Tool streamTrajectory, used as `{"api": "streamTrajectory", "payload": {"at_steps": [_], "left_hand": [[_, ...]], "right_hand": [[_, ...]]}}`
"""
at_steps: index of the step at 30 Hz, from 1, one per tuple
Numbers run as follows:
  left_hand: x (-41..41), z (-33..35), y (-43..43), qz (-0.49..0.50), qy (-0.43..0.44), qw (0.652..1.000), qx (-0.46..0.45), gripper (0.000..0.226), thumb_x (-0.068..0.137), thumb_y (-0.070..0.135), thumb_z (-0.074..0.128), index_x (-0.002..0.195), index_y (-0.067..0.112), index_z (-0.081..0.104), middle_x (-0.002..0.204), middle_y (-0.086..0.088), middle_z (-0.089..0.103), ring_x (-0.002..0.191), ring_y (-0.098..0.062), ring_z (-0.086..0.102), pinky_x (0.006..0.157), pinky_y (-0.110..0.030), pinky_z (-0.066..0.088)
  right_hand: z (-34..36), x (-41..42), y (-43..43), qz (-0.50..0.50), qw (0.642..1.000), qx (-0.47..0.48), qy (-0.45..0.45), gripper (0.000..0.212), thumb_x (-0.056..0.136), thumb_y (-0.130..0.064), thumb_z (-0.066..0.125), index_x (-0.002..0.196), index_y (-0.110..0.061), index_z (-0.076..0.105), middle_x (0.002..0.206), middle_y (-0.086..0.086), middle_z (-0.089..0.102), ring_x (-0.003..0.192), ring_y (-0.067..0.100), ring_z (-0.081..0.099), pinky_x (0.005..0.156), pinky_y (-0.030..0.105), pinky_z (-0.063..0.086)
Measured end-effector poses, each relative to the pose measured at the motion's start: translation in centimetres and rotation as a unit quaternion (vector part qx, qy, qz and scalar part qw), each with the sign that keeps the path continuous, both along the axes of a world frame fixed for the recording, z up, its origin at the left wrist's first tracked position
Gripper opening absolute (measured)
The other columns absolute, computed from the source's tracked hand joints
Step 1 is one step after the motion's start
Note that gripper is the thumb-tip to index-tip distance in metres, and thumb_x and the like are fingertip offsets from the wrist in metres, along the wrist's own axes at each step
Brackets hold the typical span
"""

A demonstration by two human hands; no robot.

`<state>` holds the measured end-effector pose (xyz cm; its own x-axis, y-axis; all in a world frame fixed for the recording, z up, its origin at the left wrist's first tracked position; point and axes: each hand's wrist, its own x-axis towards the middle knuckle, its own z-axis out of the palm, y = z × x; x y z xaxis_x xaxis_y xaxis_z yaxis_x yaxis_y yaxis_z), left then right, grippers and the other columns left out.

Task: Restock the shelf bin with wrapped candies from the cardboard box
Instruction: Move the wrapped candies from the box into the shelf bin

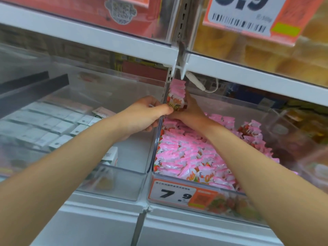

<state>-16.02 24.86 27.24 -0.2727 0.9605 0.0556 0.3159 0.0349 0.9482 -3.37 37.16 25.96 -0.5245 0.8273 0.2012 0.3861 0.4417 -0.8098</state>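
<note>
Both hands meet above the back left corner of the clear plastic shelf bin (156, 139), the one with the orange price label reading 7.9 on its front; between them stands a small upright stack of pink-and-white wrapped candies (176, 96), pink crimped ends uppermost. The left hand (142, 116) is curled shut with thumb and fingertips pinching the stack's left side, just beside the slotted grey metal shelf upright (169, 79); the right hand (189, 111) is cupped closed around the stack's right and lower side. Below them the bin already holds a deep heap of matching pink wrapped candies (191, 157), mounded higher toward the right and back; the cardboard box is not in view.

The step in hand looks like setting this handful into the bin. To do it well, I would lower the stack clear of the upright and the bin's left wall before letting go, so no wrapper snags or slips into the neighbouring clear bin (115, 181) of white packets; release low, close over the heap, rather than dropping from height; aim for the shallower front left area, since the right side is already piled; ease both hands apart together so the candies settle flat and none slides over the front lip.
</note>
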Motion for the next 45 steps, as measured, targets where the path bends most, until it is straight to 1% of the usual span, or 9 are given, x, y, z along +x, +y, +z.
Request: {"api": "streamTrajectory", "payload": {"at_steps": [5, 9, 12, 14, 18, 27, 33, 36, 45], "left_hand": [[0.6, 0.2, -1.0, 0.026, -0.041, 0.999, -0.020, 0.040, 0.090, 0.045, 0.064, 0.108, 0.010, 0.059, 0.094, -0.016, 0.065, 0.077, -0.020, 0.058, 0.063, -0.025, 0.047], [1.9, 1.3, -3.3, 0.097, 0.023, 0.995, 0.009, 0.036, 0.088, 0.041, 0.070, 0.097, 0.007, 0.062, 0.073, -0.003, 0.058, 0.063, -0.014, 0.052, 0.051, -0.021, 0.043], [3.6, 1.7, -6.7, 0.161, 0.111, 0.977, 0.078, 0.025, 0.083, 0.031, 0.078, 0.082, 0.016, 0.057, 0.068, 0.004, 0.055, 0.061, -0.011, 0.052, 0.059, -0.027, 0.042], [5.8, 1.4, -9.7, 0.159, 0.136, 0.972, 0.103, 0.025, 0.082, 0.024, 0.077, 0.074, 0.022, 0.054, 0.063, 0.005, 0.055, 0.059, -0.011, 0.052, 0.059, -0.030, 0.044], [10.3, -2.4, -15.2, 0.101, 0.176, 0.979, 0.033, 0.023, 0.079, 0.017, 0.073, 0.072, 0.023, 0.052, 0.059, 0.007, 0.052, 0.058, -0.012, 0.050, 0.060, -0.032, 0.042], [13.5, -21.0, -22.7, 0.003, 0.104, 0.950, -0.295, 0.012, 0.090, 0.020, 0.068, 0.099, 0.012, 0.065, 0.087, 0.008, 0.060, 0.086, -0.009, 0.058, 0.067, -0.014, 0.040], [15.3, -28.1, -22.4, -0.033, 0.066, 0.934, -0.351, 0.014, 0.092, 0.015, 0.061, 0.103, 0.010, 0.065, 0.101, -0.001, 0.067, 0.098, -0.016, 0.062, 0.075, -0.024, 0.046], [15.8, -29.9, -22.8, -0.041, 0.043, 0.925, -0.374, 0.011, 0.094, 0.014, 0.059, 0.105, 0.014, 0.061, 0.096, 0.006, 0.062, 0.090, -0.008, 0.058, 0.073, -0.020, 0.044], [16.2, -32.6, -23.8, -0.035, -0.019, 0.904, -0.425, 0.009, 0.093, 0.014, 0.062, 0.102, 0.016, 0.063, 0.104, 0.002, 0.062, 0.085, -0.015, 0.062, 0.074, -0.026, 0.048]], "right_hand": [[1.7, 2.1, -2.8, -0.015, 0.999, 0.004, -0.038, 0.073, 0.080, -0.006, 0.078, 0.141, -0.011, 0.039, 0.095, -0.020, 0.045, 0.100, 0.002, 0.052, 0.062, -0.006, 0.039], [2.5, 5.1, -6.0, -0.049, 0.998, 0.009, -0.048, 0.071, 0.084, -0.009, 0.074, 0.144, -0.008, 0.037, 0.116, -0.006, 0.056, 0.097, 0.006, 0.057, 0.051, -0.003, 0.036], [3.4, 8.2, -10.1, -0.064, 0.989, 0.045, -0.125, 0.069, 0.090, -0.016, 0.067, 0.149, -0.009, 0.033, 0.149, 0.009, 0.041, 0.123, 0.022, 0.051, 0.076, 0.001, 0.036], [3.3, 10.5, -12.9, -0.073, 0.981, 0.134, -0.119, 0.050, 0.088, -0.011, 0.065, 0.136, -0.008, 0.052, 0.132, 0.011, 0.054, 0.108, 0.019, 0.054, 0.099, 0.021, 0.041], [0.5, 14.1, -19.2, -0.066, 0.974, 0.211, -0.053, 0.019, 0.080, -0.001, 0.061, 0.093, -0.011, 0.069, 0.084, 0.001, 0.058, 0.071, 0.012, 0.047, 0.070, 0.026, 0.040], [-22.4, 23.6, -24.6, 0.047, 0.898, -0.222, -0.377, 0.047, 0.093, -0.019, 0.065, 0.137, -0.010, 0.051, 0.139, 0.007, 0.053, 0.125, 0.023, 0.052, 0.105, 0.031, 0.039], [-34.5, 23.8, -25.4, -0.034, 0.852, -0.395, -0.343, 0.071, 0.084, -0.042, 0.073, 0.139, -0.009, 0.042, 0.123, 0.001, 0.056, 0.115, 0.026, 0.054, 0.090, 0.029, 0.049], [-40.7, 21.9, -26.1, -0.056, 0.838, -0.406, -0.360, 0.093, 0.059, -0.081, 0.067, 0.135, -0.034, 0.042, 0.156, 0.013, 0.027, 0.143, 0.033, 0.024, 0.116, 0.047, 0.026], [-40.0, 20.1, -28.6, -0.120, 0.885, -0.418, -0.166, 0.058, 0.083, -0.015, 0.076, 0.130, -0.017, 0.043, 0.118, -0.001, 0.059, 0.115, 0.020, 0.058, 0.091, 0.037, 0.052]]}}
